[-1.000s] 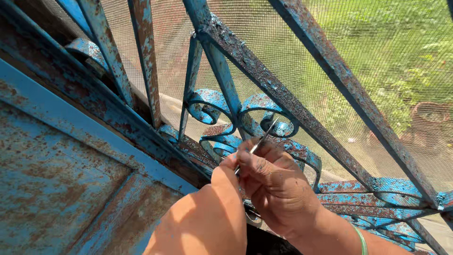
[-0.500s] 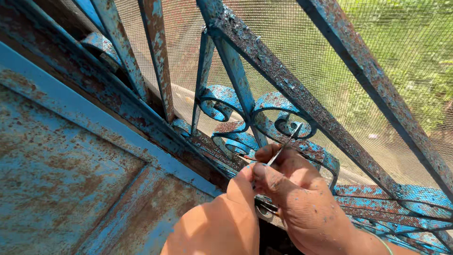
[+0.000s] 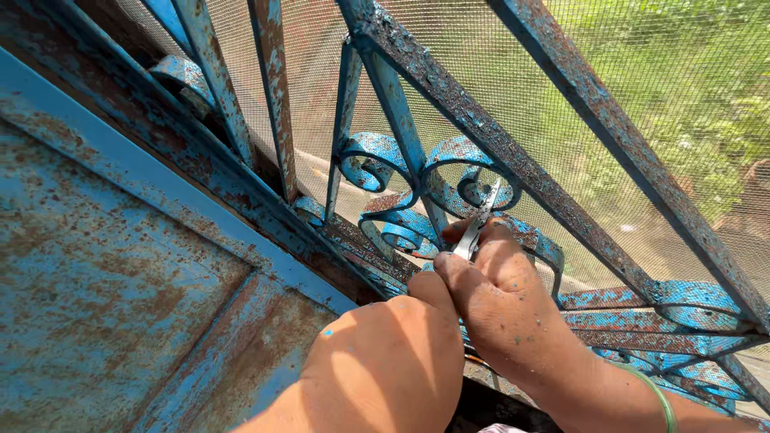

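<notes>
We can't really see the handles of the pliers [image 3: 476, 230], they're buried under our right hand [image 3: 501, 301], fingers clamped round them. Left hand [image 3: 385, 361] curls shut alongside. The thin metal tip pokes at the rusty, flaky blue scroll grille [image 3: 449, 172] backed by mesh.

So both hands sit low in the middle, right hand [image 3: 501, 293] just above and right of the left hand [image 3: 393, 361], touching each other. The metal tool [image 3: 479, 227] sticks up out of the right hand into the scroll [image 3: 469, 180] of the window grille [image 3: 449, 96]. Mesh screen [image 3: 561, 144] is right behind the grille, bushes [image 3: 690, 88] beyond that. The metal panel [image 3: 104, 273] fills the left side, below the grille's bottom rail [image 3: 200, 160].
</notes>
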